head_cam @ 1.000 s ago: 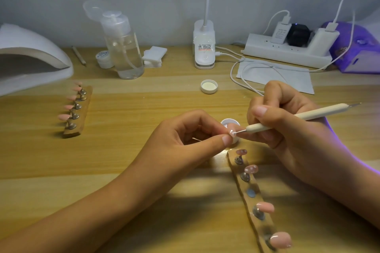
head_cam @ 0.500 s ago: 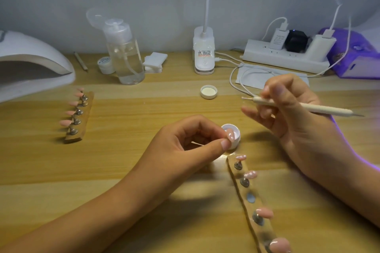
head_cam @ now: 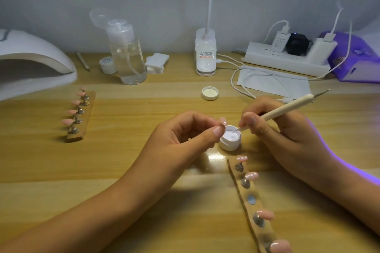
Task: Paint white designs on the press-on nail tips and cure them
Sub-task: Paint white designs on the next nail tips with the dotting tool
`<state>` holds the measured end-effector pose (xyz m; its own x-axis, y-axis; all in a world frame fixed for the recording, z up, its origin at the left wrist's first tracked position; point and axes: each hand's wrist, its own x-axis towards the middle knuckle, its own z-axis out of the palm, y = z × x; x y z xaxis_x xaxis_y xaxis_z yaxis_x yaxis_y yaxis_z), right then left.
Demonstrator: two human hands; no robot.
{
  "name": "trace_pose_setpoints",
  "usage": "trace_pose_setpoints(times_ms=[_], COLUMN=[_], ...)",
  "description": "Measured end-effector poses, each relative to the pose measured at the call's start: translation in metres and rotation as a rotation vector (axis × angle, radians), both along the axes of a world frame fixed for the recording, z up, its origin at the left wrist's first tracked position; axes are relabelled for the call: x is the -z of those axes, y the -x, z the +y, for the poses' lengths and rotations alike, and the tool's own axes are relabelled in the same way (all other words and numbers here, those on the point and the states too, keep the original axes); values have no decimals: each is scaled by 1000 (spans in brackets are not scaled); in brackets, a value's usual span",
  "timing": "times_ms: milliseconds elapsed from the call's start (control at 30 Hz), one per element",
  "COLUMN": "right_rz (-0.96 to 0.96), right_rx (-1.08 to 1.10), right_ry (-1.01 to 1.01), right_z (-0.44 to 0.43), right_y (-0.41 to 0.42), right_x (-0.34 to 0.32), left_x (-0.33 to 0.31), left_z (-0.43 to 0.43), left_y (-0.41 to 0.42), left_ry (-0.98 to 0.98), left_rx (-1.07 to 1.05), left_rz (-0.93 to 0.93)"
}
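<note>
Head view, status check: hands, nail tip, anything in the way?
Left hand pinches nail tip beside open paint pot. Right hand grips dotting pen, tip dipped in white paint. Nothing blocks the pot.

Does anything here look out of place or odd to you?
Only small things. One disc on the near holder strip stands bare, unlike its neighbours; the left hand pinches a pink nail tip, likely from there. The lid of the paint jar lies apart, further back. No spill shows.
</note>
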<state>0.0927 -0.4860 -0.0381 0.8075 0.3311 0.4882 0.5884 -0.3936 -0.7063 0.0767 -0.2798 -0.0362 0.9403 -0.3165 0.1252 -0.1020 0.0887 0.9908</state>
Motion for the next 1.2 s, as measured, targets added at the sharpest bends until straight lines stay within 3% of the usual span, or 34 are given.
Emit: trace_pose_setpoints(times_ms=[300, 600, 867, 1200], right_rz=[-8, 137, 384, 505], right_rx=[-24, 54, -107, -168], right_ry=[82, -456, -665, -748], right_z=[0, 5, 4, 14], right_y=[-1, 6, 9, 16], right_x=[2, -6, -7, -12], left_x=[2, 5, 7, 3], left_z=[0, 0, 0, -1], left_y=[-1, -1, -1, 1], left_ry=[-20, -57, -106, -99], left_rx=[3, 64, 98, 122], left_rz=[-15, -10, -38, -50])
